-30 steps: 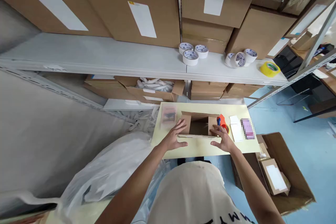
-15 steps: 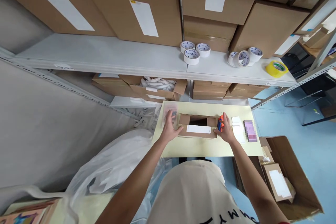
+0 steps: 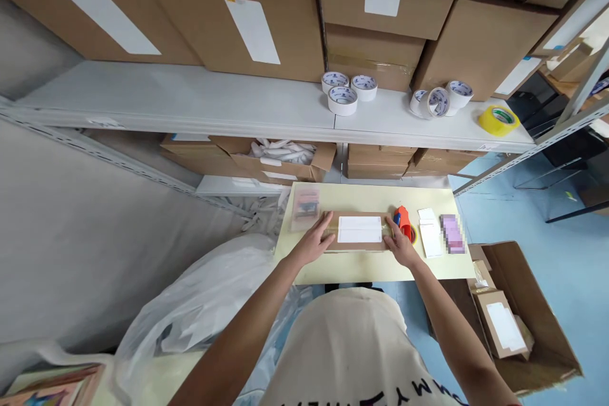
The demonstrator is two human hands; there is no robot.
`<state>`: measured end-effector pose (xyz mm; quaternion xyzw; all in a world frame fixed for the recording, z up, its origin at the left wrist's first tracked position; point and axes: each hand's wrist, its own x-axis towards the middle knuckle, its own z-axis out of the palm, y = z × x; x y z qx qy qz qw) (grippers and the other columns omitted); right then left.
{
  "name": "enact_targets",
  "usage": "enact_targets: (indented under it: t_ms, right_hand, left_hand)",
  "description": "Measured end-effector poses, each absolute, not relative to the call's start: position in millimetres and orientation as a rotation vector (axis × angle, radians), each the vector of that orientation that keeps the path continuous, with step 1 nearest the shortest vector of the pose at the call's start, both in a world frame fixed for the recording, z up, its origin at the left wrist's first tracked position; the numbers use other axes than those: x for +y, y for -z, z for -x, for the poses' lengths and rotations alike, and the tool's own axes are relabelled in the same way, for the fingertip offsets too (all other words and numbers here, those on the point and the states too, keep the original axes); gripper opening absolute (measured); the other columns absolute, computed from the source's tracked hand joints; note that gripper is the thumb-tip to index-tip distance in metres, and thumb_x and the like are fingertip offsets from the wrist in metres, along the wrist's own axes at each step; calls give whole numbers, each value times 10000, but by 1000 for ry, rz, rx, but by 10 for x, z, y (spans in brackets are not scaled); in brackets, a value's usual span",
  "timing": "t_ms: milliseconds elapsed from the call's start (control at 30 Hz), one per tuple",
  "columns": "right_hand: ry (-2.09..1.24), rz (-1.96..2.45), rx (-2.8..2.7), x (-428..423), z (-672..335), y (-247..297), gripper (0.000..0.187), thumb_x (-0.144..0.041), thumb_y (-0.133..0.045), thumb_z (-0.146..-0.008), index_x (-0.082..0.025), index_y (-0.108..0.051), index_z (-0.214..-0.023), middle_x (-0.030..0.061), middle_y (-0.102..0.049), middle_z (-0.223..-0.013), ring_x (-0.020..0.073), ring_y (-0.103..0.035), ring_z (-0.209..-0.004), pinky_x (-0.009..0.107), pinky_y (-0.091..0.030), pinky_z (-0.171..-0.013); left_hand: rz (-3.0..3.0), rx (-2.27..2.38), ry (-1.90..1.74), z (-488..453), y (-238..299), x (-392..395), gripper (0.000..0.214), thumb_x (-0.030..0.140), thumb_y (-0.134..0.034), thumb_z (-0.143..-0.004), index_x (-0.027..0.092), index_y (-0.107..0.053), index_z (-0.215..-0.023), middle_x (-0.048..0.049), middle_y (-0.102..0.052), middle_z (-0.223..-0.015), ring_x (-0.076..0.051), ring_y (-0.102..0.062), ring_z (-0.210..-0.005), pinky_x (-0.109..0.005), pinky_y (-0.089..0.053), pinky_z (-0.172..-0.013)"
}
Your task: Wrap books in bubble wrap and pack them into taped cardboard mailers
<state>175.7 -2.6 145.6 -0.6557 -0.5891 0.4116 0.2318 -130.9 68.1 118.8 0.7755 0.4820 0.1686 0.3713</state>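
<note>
Fig.: flat-hand contact on a closed box. L fingers [image 3: 327,230] lie spread and flat on the left end of the box [image 3: 359,242]. R fingers [image 3: 390,231] lie close together and flat on its right end. Neither L hand [image 3: 314,244] nor R hand [image 3: 399,246] wraps or pinches anything. The box is low and long, flaps down, w/ a white label [image 3: 360,229] centred on top. It rests on the table [image 3: 361,269], body-side of centre. Handling (est.): corrugated card, so prob. light, stiff along the edges, and soft over the flaps, which would give under a press. The surface is dry and not slick. Contents are hidden, so wt. is uncertain. Best hold: palms on the two short ends, or fingers under the long edges, off the label. Room around the box:
- Right: a tape gun [image 3: 403,221] sits just beside the right end, at the R fingertips, w/ white slips [image 3: 429,236] and a pink pad [image 3: 450,233] beyond it, so that side is tight.
- Left: a clear packet [image 3: 305,208] sits just off the far-left corner.
- Near side: a bare strip, then the table edge close by.
- Far side: a bare strip, then the shelf [image 3: 190,108] w/ tape rolls [image 3: 342,98].
- Below right: an open carton [image 3: 528,317] on the floor.
- Below left: a plastic bag [image 3: 200,311].
</note>
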Motion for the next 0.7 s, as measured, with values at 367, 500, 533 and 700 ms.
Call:
enact_targets:
  t_ms: [367,500,533,700]
  right_hand:
    - [-997,1900,-1661,110,-1814,-1471,610,-396,-411,-925,-213,-335,-1502,102,-685,-1018,245,-641,-821,423,-509,-843]
    - [-1035,1938,-1648,-92,-1791,-1450,593,-407,-385,-946,-173,-365,-1491,70,-683,-835,242,-644,-750,408,-519,-803]
    - [-1019,1924,-1645,-95,-1786,-1421,592,-401,-386,-946,-179,-359,-1494,78,-690,-878,242,-650,-773,408,-519,-814]
    - [-973,1861,-1663,22,-1707,-1159,623,-311,-453,-898,-226,-333,-1504,124,-626,-1261,245,-655,-946,418,-510,-896]
  left_hand:
    - [-1992,1260,-487,1254,-1160,710,697,506,-400,-933,195,-250,-1539,-62,-311,-1585,-238,-286,-1460,-359,-300,-1180]
    - [-1958,1262,-477,1279,-1103,561,694,511,-375,-942,187,-235,-1540,-79,-311,-1584,-224,-328,-1442,-350,-305,-1176]
    - [-1962,1268,-486,1268,-1087,556,682,494,-368,-949,191,-225,-1543,-77,-298,-1590,-221,-306,-1452,-356,-291,-1183]
    - [-1999,1350,-435,1179,-995,555,681,370,-412,-939,168,-187,-1550,-137,-139,-1629,-289,-204,-1483,-450,-325,-1155]
